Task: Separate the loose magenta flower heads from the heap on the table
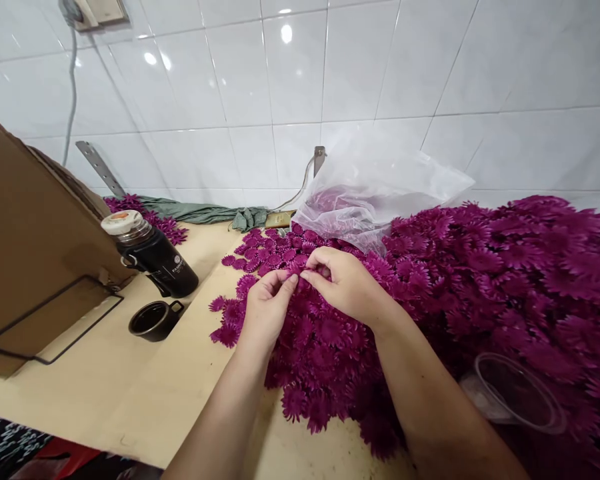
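My left hand (267, 303) and my right hand (343, 283) meet fingertip to fingertip above a heap of purple flower heads (325, 340). Thumb and forefinger are pinched together on each hand. Between them shows a small purple flower piece (293, 268), mostly covered by the fingers. Just beyond the fingertips lie several smaller, flatter purple flower pieces (265, 253). A translucent plastic bag (360, 200) with purple pieces inside rests behind my right hand, against the tiled wall.
A far larger flower pile (505, 280) covers the right side, with a clear plastic cup (515, 393) lying in it. On the left are a black thermos (165, 257), a dark cup (155, 321), a cardboard box (35, 247) and a black wire frame (85, 340). Green cloth (190, 211) runs along the wall.
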Motion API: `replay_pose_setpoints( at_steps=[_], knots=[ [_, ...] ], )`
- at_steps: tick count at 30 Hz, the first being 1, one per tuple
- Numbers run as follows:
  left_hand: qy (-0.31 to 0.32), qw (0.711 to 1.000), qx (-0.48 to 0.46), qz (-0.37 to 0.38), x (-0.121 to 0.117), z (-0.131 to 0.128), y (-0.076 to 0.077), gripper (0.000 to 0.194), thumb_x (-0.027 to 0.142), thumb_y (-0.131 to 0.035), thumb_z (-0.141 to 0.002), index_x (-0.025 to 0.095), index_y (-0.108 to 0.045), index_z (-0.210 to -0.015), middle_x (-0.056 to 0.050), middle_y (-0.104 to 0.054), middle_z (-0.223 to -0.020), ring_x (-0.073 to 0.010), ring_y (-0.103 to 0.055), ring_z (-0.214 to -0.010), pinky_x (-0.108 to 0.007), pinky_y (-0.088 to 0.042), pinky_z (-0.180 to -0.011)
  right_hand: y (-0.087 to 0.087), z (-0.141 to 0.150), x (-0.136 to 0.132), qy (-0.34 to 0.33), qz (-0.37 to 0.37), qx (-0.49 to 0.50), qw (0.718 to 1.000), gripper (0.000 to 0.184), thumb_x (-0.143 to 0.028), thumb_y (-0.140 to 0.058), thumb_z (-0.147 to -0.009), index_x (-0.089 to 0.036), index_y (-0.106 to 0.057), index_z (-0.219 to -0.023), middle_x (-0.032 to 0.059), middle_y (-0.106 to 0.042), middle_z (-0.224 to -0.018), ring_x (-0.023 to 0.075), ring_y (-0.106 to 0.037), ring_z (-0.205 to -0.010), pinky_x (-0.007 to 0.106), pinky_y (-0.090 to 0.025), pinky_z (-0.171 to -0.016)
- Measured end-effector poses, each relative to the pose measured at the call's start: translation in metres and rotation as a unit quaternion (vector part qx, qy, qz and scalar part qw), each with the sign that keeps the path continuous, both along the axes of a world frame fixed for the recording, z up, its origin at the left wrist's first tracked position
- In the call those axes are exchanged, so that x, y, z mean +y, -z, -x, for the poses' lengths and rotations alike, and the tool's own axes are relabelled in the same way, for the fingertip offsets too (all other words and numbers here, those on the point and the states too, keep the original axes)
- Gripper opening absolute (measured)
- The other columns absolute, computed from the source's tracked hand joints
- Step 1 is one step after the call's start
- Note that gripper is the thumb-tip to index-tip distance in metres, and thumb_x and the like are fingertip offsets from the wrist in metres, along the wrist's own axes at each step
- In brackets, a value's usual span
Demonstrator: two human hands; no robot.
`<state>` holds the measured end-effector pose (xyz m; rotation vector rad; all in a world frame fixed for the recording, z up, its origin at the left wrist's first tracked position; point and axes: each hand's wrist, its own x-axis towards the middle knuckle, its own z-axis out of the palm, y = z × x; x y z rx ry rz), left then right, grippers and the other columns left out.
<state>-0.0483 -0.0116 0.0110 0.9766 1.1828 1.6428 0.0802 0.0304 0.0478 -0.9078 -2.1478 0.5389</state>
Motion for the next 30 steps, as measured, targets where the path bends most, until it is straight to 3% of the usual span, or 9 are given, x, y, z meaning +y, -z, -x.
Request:
replay_pose_setpoints(
  at_steps=[9,13,16,18,20,22,26,30],
  knots=[
    [-0.031,0.999,-0.023,-0.010,0.005,0.003,-0.001,0.033,0.035,-0.078,-0.054,0.016,-0.051,-0.055,0.006,-0.052,-0.050,-0.0058,-0.041,-0.048,-0.019,-0.033,-0.051,0.002,-0.003,0.004,0.031,0.084,0.064,0.994,0.011,-0.019,-0.052,-0.079,-0.018,-0.051,-0.068,-0.0045,-0.047,-0.055,0.0098,-0.038,-0.050,0.025,-0.029,-0.052],
    [-0.033,0.997,-0.067,-0.009,0.016,0.004,0.000,0.032,0.033,-0.078,-0.053,0.015,-0.052,-0.054,0.006,-0.050,-0.049,-0.0053,-0.040,-0.046,-0.019,-0.033,-0.049,0.002,0.005,0.001,0.020,0.065,0.034,0.997,0.019,-0.017,-0.051,-0.080,-0.019,-0.043,-0.062,-0.0050,-0.042,-0.054,0.0098,-0.036,-0.051,0.025,-0.027,-0.052],
    [-0.106,0.986,-0.131,0.013,0.025,0.021,0.000,0.026,0.026,-0.075,-0.056,0.016,-0.051,-0.056,0.007,-0.049,-0.046,-0.0057,-0.041,-0.044,-0.018,-0.033,-0.046,-0.007,-0.003,-0.008,-0.001,0.019,0.025,0.999,0.024,-0.013,-0.049,-0.081,-0.020,-0.038,-0.060,-0.0037,-0.042,-0.057,0.0104,-0.037,-0.055,0.025,-0.029,-0.053],
    [-0.198,0.967,-0.161,0.024,0.029,0.039,-0.002,0.027,0.024,-0.072,-0.060,0.017,-0.046,-0.056,0.008,-0.045,-0.043,-0.0057,-0.040,-0.040,-0.017,-0.031,-0.043,-0.018,-0.019,-0.014,-0.029,-0.001,0.037,0.999,0.023,-0.013,-0.048,-0.083,-0.020,-0.040,-0.062,-0.0026,-0.043,-0.060,0.0108,-0.038,-0.056,0.026,-0.032,-0.053],
    [-0.247,0.956,-0.159,0.008,0.028,0.054,-0.005,0.030,0.022,-0.073,-0.058,0.017,-0.043,-0.055,0.009,-0.045,-0.043,-0.0045,-0.041,-0.042,-0.015,-0.028,-0.042,-0.029,-0.039,-0.017,-0.056,-0.006,0.064,0.996,0.020,-0.016,-0.049,-0.085,-0.020,-0.046,-0.066,-0.0016,-0.045,-0.061,0.0115,-0.041,-0.056,0.026,-0.034,-0.053],
    [-0.219,0.968,-0.119,-0.011,0.025,0.056,-0.006,0.028,0.022,-0.078,-0.050,0.016,-0.052,-0.059,0.007,-0.054,-0.050,-0.0055,-0.048,-0.048,-0.016,-0.034,-0.046,-0.035,-0.055,-0.017,-0.029,-0.019,0.096,0.995,0.013,-0.017,-0.054,-0.083,-0.021,-0.052,-0.071,-0.0003,-0.049,-0.063,0.0134,-0.046,-0.060,0.027,-0.036,-0.053],
    [-0.048,0.996,-0.078,0.020,0.016,0.031,-0.005,0.037,0.028,-0.083,-0.042,0.014,-0.063,-0.068,0.005,-0.060,-0.057,-0.0057,-0.048,-0.051,-0.018,-0.038,-0.053,-0.032,-0.052,-0.014,0.017,0.008,0.086,0.996,0.007,-0.015,-0.056,-0.081,-0.020,-0.056,-0.076,-0.0011,-0.051,-0.063,0.0115,-0.046,-0.055,0.025,-0.036,-0.049],
    [0.023,0.998,-0.044,0.048,0.008,0.013,-0.001,0.032,0.036,-0.081,-0.050,0.015,-0.059,-0.059,0.006,-0.055,-0.051,-0.0056,-0.043,-0.049,-0.019,-0.034,-0.051,-0.025,-0.029,-0.013,-0.092,0.023,0.012,0.995,0.010,-0.009,-0.056,-0.078,-0.018,-0.058,-0.074,0.0019,-0.059,-0.076,0.0134,-0.055,-0.071,0.028,-0.046,-0.067]
  ],
)
